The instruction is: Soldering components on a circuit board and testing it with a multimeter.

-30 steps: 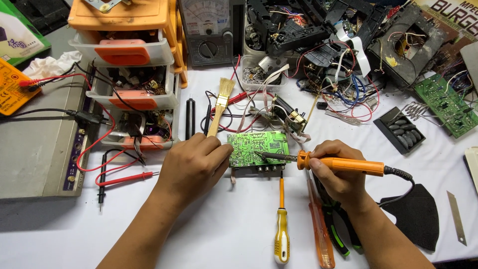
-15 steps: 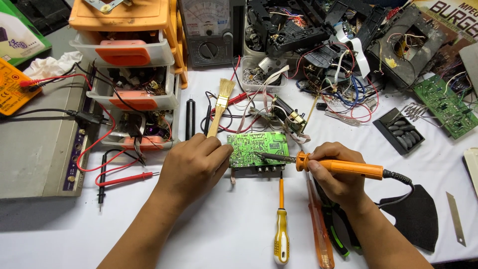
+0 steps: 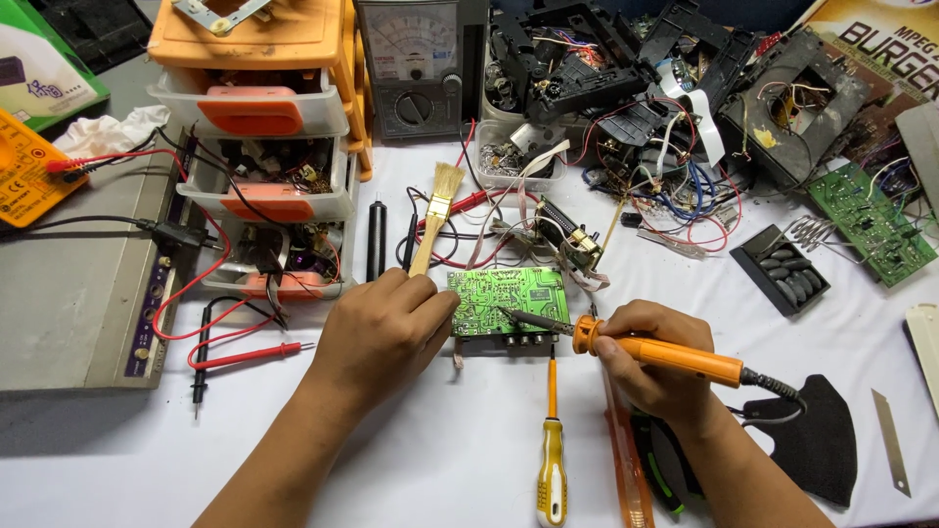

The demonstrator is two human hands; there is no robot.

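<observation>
Right hand: the right hand (image 3: pixel 657 364) is closing around the orange soldering iron (image 3: pixel 665 356), gripping it like a pen so its tip is resting on the green circuit board (image 3: pixel 507 301).
Left hand: the left hand (image 3: pixel 383 330) is curling at the board's left edge; whether its fingers are clamped on the board, I cannot tell.
Board: it is lying flat on the counter (image 3: pixel 469 460) between both hands, solder side up.
Within reach: a yellow-handled screwdriver (image 3: pixel 552 460) is lying just below the board, a brush (image 3: pixel 436 217) just above it.
Surface: white counter, crowded with wires and black plastic parts.
Behind: an orange drawer unit (image 3: pixel 262 108) and an analogue meter (image 3: pixel 409 65) are standing at the back.
</observation>
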